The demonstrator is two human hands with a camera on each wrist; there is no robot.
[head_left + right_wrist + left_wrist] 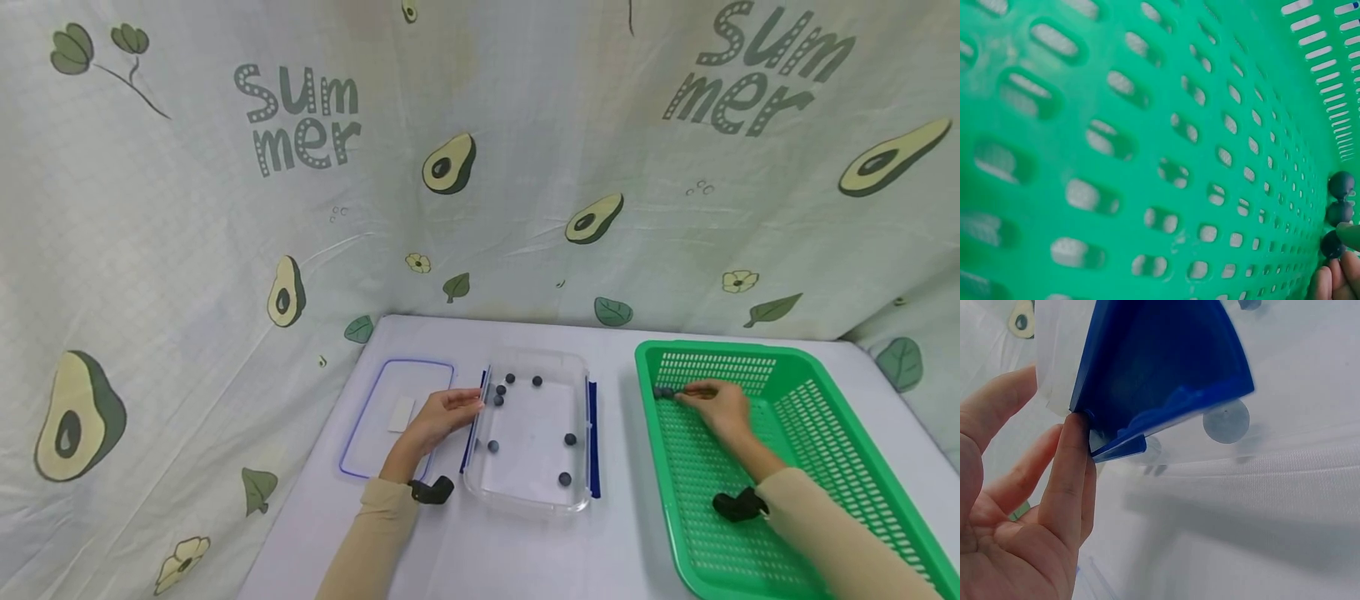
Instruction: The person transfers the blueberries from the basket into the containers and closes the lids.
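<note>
A clear plastic box (536,504) with blue side clasps stands in the middle of the table, several blueberries (565,479) scattered over its floor. My left hand (442,421) holds the box's left wall near the rim. In the left wrist view its fingers touch the lowered blue clasp (1160,362). Over to the right, my right hand (720,410) reaches into a green basket (671,500), at its left wall. There, thumb and fingertips pinch a dark blueberry (1333,244). Two more blueberries (1340,184) sit in a row just beyond it, against the basket wall.
A clear lid (375,417) with a blue-purple edge lies left of the box, a small white rectangle (402,414) on it. White cloth covers the table (480,558). Behind hangs a curtain (517,208) printed with avocados. The basket's raised walls surround the right hand.
</note>
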